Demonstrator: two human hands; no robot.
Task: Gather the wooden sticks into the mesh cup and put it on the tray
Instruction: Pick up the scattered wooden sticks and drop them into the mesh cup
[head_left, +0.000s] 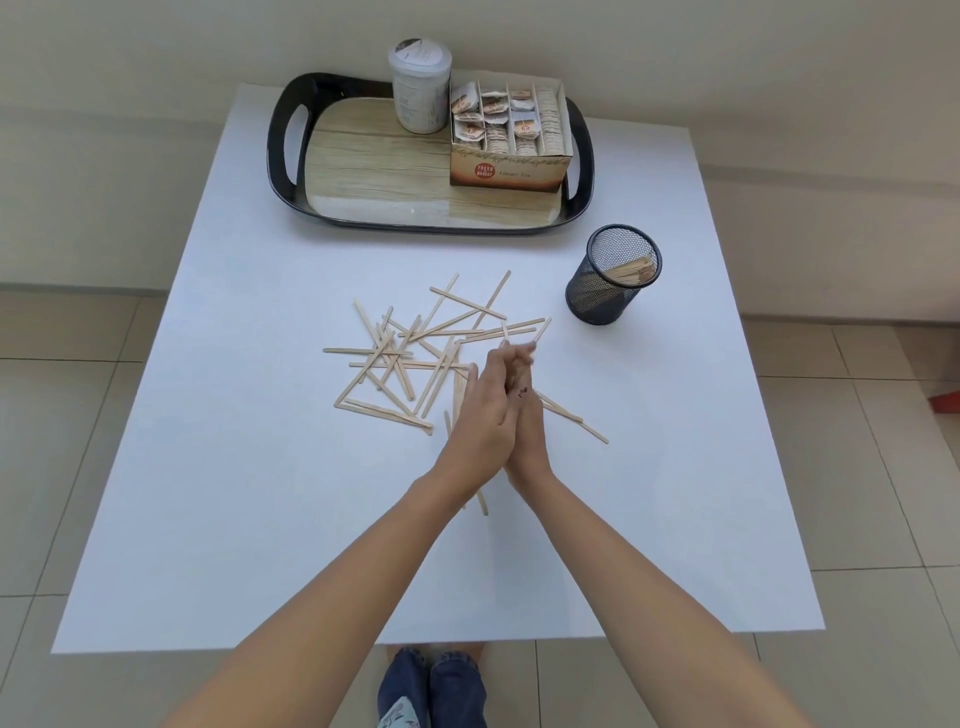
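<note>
head view, single frame.

- table (260, 519): white top, tiled floor around it.
- sticks (415, 365): most lie loose and crossed in a flat scatter at mid-table, left of and beneath the hands. a few lie to the right of the hands, toward the near right.
- cup (613, 275): black mesh, upright on the table, right of the scatter and just in front of the tray's right corner, apart from it. some sticks already stand inside, leaning on its right wall.
- tray (278, 156): black rim with handle slots and a wood-look floor, at the far edge of the table. it carries a white jar (418, 85) at the back and an open tea box (506, 171) just right of the jar. the left half of its floor is bare.
- left hand (483, 410) and right hand (527, 421): palm to palm over the right end of the scatter, fingers straight, together and pointing away from the body. fingertips are blurred.
- one stick end shows below the wrists and pale tips show past the fingertips. sticks seem pressed between the palms, but the number cannot be told.
- neither hand touches the cup.
- near edge: jeans (431, 680) below the table.
</note>
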